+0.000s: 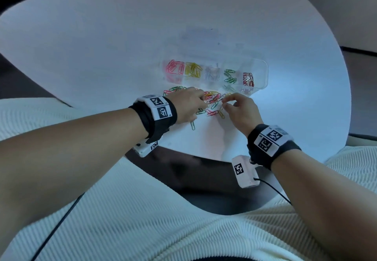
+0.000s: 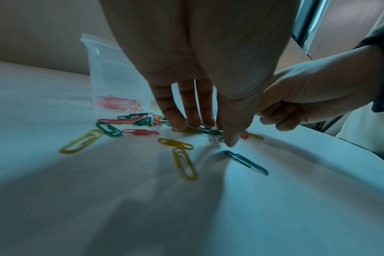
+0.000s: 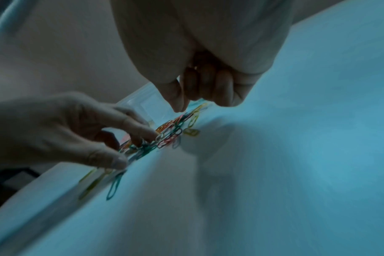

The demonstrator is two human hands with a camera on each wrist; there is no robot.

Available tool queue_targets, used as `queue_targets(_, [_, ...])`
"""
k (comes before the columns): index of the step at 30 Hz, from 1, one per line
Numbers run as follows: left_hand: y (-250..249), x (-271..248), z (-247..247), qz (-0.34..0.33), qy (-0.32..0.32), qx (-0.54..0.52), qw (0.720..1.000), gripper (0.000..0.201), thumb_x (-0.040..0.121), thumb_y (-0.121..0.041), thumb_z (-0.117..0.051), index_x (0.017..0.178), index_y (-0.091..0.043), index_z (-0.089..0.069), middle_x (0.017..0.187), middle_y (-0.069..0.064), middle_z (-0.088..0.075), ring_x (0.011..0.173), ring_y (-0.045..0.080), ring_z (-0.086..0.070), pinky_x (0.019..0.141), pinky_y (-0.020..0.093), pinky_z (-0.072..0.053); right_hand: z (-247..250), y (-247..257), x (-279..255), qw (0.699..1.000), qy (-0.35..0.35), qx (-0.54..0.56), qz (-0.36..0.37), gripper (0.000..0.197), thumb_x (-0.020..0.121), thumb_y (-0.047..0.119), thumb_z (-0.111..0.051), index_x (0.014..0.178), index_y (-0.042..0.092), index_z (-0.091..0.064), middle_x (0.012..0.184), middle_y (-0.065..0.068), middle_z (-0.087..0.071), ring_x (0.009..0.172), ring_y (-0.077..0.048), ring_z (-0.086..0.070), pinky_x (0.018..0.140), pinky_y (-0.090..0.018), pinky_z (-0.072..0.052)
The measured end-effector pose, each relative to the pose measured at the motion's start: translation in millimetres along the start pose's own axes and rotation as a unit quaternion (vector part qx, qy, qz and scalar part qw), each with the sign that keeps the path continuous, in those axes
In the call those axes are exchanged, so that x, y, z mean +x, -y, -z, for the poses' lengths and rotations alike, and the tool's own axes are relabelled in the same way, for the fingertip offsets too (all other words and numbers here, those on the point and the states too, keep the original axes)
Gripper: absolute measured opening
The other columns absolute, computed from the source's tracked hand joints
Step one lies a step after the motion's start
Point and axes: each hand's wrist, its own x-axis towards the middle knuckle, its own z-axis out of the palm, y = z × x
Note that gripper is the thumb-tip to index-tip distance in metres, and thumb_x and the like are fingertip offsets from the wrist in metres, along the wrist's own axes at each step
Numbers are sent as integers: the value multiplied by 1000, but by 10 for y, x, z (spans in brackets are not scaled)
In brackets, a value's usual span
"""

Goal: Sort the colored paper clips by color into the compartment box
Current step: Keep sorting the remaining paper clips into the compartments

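A clear compartment box (image 1: 263,70) lies on the white table with pink, yellow, white, green and red paper clips in separate cells. In front of it is a pile of mixed clips (image 1: 213,99) (image 2: 147,121) (image 3: 169,135). My left hand (image 1: 201,99) (image 2: 208,131) reaches down with straight fingers, whose tips touch the pile's left part. My right hand (image 1: 224,102) (image 3: 200,104) hovers at the pile's right edge with curled fingers. Its thumb and forefinger appear to pinch a pale clip, though blur hides the detail.
Stray clips lie nearer me: a green clip (image 1: 192,125) (image 2: 245,162) and a yellow clip (image 2: 184,164). The table's near edge (image 1: 183,154) curves just behind my wrists. Cream ribbed fabric (image 1: 142,220) covers my lap below, and a black cable (image 1: 275,191) hangs there.
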Motion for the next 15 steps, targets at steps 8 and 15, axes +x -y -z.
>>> queue_targets(8, [16,19,60,25,-4,-31,999,37,94,-19,-52,130,-23,-56,121,2,-52,117,22,-44,93,39,-44,-131,140,94,980,-10,-184,71,13,85,33,-66,94,35,-75,88,1,-71,80,-20,-63,70,-29,-51])
queue_targets(15, [47,42,97,83,-58,-111,989,27,92,-24,-57,119,-21,-61,105,0,-61,101,20,-55,87,38,-48,-129,158,13,965,6,-245,96,13,88,35,-63,97,29,-71,93,-3,-67,85,-25,-63,69,-30,-48])
